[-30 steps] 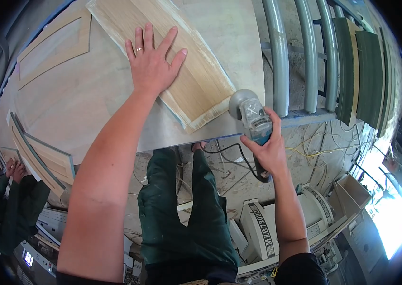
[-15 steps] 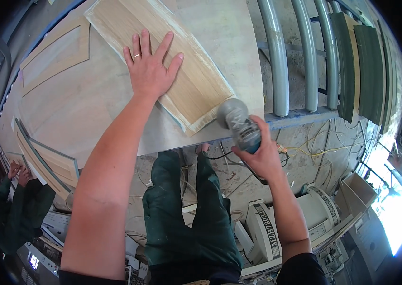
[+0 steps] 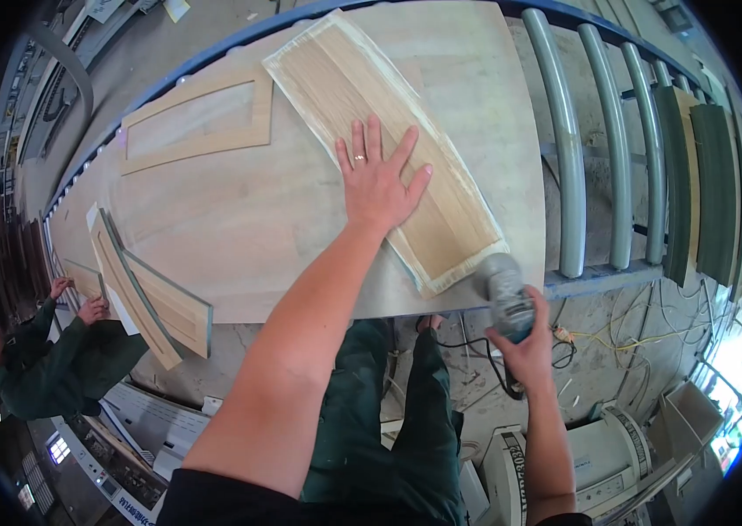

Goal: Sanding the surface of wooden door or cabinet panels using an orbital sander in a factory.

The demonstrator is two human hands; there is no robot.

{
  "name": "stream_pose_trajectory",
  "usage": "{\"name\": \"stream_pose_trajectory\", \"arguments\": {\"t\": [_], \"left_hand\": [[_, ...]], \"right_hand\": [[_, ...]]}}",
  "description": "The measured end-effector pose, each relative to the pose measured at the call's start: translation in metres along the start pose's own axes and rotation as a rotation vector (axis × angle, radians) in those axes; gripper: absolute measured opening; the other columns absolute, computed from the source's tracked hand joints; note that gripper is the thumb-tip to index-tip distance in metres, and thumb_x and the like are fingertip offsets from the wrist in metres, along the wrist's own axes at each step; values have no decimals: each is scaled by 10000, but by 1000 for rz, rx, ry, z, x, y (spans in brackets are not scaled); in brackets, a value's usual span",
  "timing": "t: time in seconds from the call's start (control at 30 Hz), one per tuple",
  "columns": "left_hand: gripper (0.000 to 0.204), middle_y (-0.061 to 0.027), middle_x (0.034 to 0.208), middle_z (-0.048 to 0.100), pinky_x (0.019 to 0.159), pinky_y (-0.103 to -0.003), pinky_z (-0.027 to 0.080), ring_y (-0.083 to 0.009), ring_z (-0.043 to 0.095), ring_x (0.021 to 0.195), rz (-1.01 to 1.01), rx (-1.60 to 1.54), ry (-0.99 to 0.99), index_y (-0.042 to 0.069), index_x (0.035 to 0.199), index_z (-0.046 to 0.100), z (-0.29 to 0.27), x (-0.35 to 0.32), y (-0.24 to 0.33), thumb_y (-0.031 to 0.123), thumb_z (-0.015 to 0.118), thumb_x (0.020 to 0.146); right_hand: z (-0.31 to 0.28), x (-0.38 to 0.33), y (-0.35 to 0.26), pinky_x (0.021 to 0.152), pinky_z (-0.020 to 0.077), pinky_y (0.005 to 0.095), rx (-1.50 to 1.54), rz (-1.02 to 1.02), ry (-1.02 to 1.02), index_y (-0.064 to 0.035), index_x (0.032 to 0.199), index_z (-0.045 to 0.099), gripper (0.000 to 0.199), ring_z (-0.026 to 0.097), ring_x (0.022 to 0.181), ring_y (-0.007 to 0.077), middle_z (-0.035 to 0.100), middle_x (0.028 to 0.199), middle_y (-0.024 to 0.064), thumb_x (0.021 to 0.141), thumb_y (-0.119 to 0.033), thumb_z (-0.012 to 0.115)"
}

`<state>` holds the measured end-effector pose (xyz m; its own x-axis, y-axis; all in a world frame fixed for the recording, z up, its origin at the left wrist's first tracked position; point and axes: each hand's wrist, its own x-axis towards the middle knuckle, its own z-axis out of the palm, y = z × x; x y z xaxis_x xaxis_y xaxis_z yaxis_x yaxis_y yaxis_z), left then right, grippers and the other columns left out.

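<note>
A long wooden panel (image 3: 388, 114) with whitish, rough-looking borders lies slanted on a pale board surface (image 3: 239, 254). My left hand (image 3: 381, 186) rests flat on it, fingers spread, a ring on one finger. In my right hand (image 3: 529, 346) is a grey handheld angle grinder (image 3: 510, 302), its body wrapped by my fingers. Its round head is at the panel's near right corner; whether the disc touches the edge cannot be made out. A black cord trails from the tool below the board's front edge.
At left on the board lie a rectangular wooden frame (image 3: 196, 156) and several framed panels (image 3: 169, 302). A co-worker (image 3: 55, 359) in dark green handles a piece beyond them. Metal rollers (image 3: 564, 158) and stacked green boards (image 3: 713, 193) are at right. Cables and a white machine (image 3: 590, 465) stand below.
The view has shifted, so the scene sits further right and lower. My left hand stays flat on the panel, and the grinder remains by the same corner.
</note>
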<state>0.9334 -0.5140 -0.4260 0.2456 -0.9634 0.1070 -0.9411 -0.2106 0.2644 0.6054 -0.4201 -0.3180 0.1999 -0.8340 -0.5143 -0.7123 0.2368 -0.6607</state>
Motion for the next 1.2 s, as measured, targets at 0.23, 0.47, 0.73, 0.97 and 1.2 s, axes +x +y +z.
{"name": "stream_pose_trajectory", "arguments": {"t": [0.23, 0.47, 0.73, 0.97, 1.2], "left_hand": [[678, -269, 1693, 299, 1289, -639, 79, -471, 208, 1591, 33, -56, -53, 309, 1590, 503, -4, 11, -14, 592, 612, 984], [865, -263, 1599, 417, 1297, -535, 172, -446, 303, 1537, -79, 81, 187, 33, 1559, 466, -36, 153, -162, 562, 707, 918], [726, -231, 1421, 547, 1198, -522, 340, -423, 477, 1385, -243, -1, -101, 5, 1372, 552, -61, 143, -154, 469, 766, 857], [595, -213, 1339, 562, 1125, -534, 376, -399, 513, 1311, -151, -101, -28, 14, 1303, 564, -72, 61, -181, 384, 766, 884], [560, -181, 1358, 562, 1154, -524, 363, -380, 507, 1315, -306, -45, -13, 10, 1243, 590, -66, 75, -219, 375, 795, 871]], "right_hand": [[-9, -65, 23, 1220, 318, 408, 133, 123, 290, -21, 1564, 396, 969, 464, 1406, 304, 497, 1496, 180, 730, -70, 887], [8, -173, 37, 1240, 278, 428, 117, 261, 238, -23, 1582, 382, 1000, 438, 1425, 323, 476, 1516, 182, 707, -75, 863], [18, -199, -18, 1134, 433, 464, 17, 435, 212, -32, 1569, 424, 887, 561, 1324, 381, 592, 1420, 252, 863, -309, 884], [26, -189, -40, 1132, 433, 479, 55, 444, 290, -5, 1546, 434, 948, 549, 1319, 369, 575, 1418, 241, 789, -263, 942], [33, -222, -57, 1128, 432, 510, 73, 417, 375, -13, 1541, 454, 933, 561, 1276, 357, 577, 1398, 231, 767, -163, 951]]}}
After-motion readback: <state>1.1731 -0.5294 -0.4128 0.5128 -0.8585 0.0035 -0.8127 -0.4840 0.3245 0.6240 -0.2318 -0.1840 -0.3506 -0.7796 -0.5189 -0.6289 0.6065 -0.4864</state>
